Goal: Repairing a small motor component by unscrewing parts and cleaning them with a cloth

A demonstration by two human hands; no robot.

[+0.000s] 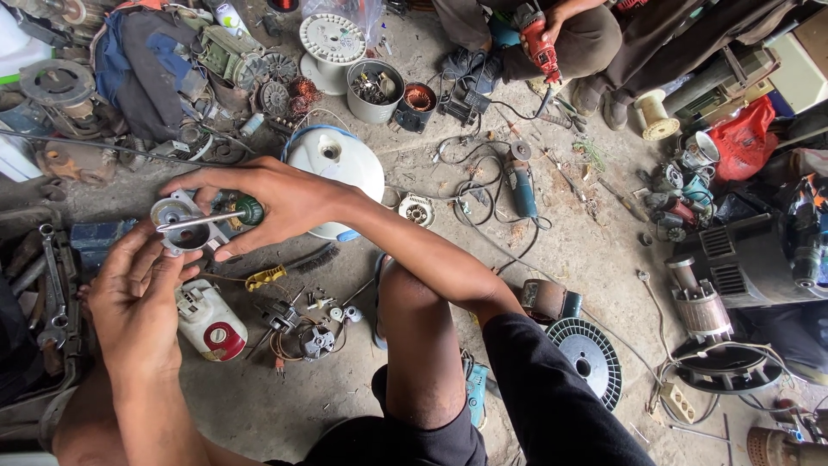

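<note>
Grey metal motor part (177, 226), cupped in left hand (134, 302) above the floor; right hand (276, 203) clenched on green-handled screwdriver (211, 217). Risk: tip slips, jabbing palm, or screw drops among scattered clutter.

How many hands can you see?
3: the person's left hand under a metal part, their right hand gripping a green-handled screwdriver, and another person's hand holding a red tool. Others may be hidden.
</note>
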